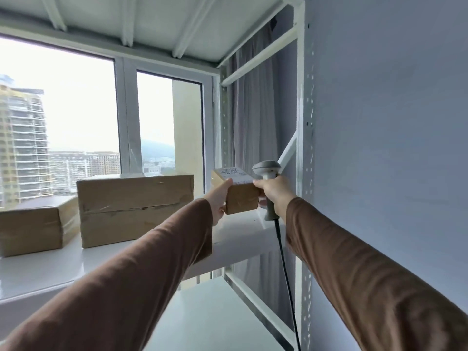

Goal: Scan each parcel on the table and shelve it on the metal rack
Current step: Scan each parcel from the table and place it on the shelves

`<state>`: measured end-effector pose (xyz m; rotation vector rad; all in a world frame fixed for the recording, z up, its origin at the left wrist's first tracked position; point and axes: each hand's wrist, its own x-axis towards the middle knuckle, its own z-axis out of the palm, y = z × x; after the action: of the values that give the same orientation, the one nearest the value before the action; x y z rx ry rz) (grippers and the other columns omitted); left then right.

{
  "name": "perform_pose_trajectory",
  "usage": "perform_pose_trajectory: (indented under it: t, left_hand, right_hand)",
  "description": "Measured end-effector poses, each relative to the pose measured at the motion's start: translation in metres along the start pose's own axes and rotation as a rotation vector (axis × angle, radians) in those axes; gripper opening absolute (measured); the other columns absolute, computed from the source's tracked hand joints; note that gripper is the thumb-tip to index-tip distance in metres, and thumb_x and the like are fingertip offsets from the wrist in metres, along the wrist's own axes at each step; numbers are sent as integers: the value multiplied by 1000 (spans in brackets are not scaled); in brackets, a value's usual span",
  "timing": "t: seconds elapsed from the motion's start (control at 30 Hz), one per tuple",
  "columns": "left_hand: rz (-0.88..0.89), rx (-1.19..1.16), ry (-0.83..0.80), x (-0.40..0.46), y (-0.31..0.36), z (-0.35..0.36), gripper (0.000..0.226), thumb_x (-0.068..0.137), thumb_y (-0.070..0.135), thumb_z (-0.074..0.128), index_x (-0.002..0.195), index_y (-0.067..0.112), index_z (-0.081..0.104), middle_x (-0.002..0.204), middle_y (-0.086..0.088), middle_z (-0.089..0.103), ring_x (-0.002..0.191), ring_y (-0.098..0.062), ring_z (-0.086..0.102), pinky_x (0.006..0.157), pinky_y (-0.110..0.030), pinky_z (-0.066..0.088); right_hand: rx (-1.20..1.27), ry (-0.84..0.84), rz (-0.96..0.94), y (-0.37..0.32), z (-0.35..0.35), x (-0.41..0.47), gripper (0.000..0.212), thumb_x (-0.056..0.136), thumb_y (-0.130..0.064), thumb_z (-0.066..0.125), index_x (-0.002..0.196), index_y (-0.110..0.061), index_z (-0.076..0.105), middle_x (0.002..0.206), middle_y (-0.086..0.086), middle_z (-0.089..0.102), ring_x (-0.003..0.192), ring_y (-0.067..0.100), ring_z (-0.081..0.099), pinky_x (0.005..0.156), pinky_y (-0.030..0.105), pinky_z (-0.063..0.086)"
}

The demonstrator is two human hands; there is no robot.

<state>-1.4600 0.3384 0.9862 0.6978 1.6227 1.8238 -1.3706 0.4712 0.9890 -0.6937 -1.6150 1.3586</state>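
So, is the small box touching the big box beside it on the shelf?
Apart. The head view shows window frame and wall between the small box and the big box; the left hand lies against the small box's left side.

Looks like a small stockroom or parcel storage corner set up in a high-rise room, not a proper warehouse. There's a white metal rack (305, 138) with punched uprights against a plain grey wall (392, 122), taped cardboard boxes (134, 209) lined up on its shelf (243, 231), and a corded barcode scanner (269, 183). Behind the rack is a big window (76, 110) looking out over apartment towers, with a grey curtain (258, 110) beside it.
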Motion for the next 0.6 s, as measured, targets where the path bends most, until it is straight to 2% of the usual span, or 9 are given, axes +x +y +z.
perform_pose_trajectory:
  t: [0.03, 0.1, 0.2, 0.23, 0.3, 0.37, 0.43, 0.5, 0.6]
  left_hand:
    - [0, 15, 20, 11, -2, -1, 41, 101, 50, 61, 125, 17, 56, 90, 1, 56, 85, -13, 55, 84, -24, 44]
    - [19, 21, 56, 28, -5, -2, 38, 102, 47, 60, 120, 14, 58, 87, 0, 57, 79, -12, 56, 75, -24, 46]
    - [56, 38, 69, 47, -9, -3, 45, 107, 43, 52, 133, 8, 58, 85, -2, 61, 73, -14, 59, 66, -25, 48]
    - [56, 28, 67, 52, -11, -3, 50, 108, 43, 51, 139, 5, 56, 86, -3, 62, 74, -15, 61, 69, -27, 52]
    - [28, -13, 62, 59, -13, -4, 54, 108, 45, 50, 142, 3, 54, 91, -7, 64, 80, -20, 65, 81, -36, 58]
    - [-2, -24, 60, 64, -15, -5, 59, 106, 49, 50, 143, 3, 52, 105, -13, 69, 99, -29, 70, 98, -47, 58]
    - [-10, 20, 74, 68, -16, -7, 66, 105, 54, 49, 146, 2, 50, 128, -19, 68, 118, -34, 68, 107, -50, 53]
    - [7, 66, 79, 70, -16, -9, 68, 106, 56, 46, 147, 2, 49, 137, -20, 64, 126, -35, 64, 110, -49, 51]
    - [37, 107, 62, 70, -17, -10, 69, 107, 56, 42, 150, 3, 47, 145, -17, 58, 134, -34, 58, 114, -46, 47]
  right_hand:
    - [-17, -8, 16, 2, 4, 9, 32, 93, -14, 75, 121, -5, 62, 111, 17, 73, 80, 25, 69, 54, 31, 51]
    - [-48, -31, 56, 7, 12, 23, 35, 94, -12, 74, 125, -1, 62, 111, 17, 73, 80, 25, 69, 53, 29, 48]
    - [-94, -96, 122, 9, 22, 37, 31, 94, -5, 71, 124, 4, 65, 97, 15, 71, 69, 22, 66, 48, 27, 46]
    - [-111, -109, 127, 9, 25, 41, 29, 94, -4, 71, 122, 5, 67, 95, 15, 70, 69, 22, 65, 48, 28, 47]
    - [-124, -112, 117, 11, 29, 48, 30, 92, -3, 72, 121, 5, 68, 105, 18, 72, 83, 29, 70, 56, 33, 54]
    - [-145, -100, 108, 12, 31, 52, 36, 91, -7, 74, 124, 5, 67, 119, 21, 71, 105, 35, 71, 80, 44, 62]
    - [-178, -105, 106, 14, 33, 52, 41, 91, -10, 75, 128, 5, 65, 125, 21, 70, 114, 37, 69, 99, 51, 57]
    - [-195, -130, 105, 16, 35, 54, 43, 91, -13, 75, 129, 4, 64, 125, 19, 70, 113, 34, 68, 101, 50, 56]
    - [-227, -128, 69, 14, 38, 50, 49, 91, -21, 78, 130, 4, 62, 117, 16, 69, 98, 28, 65, 91, 45, 60]
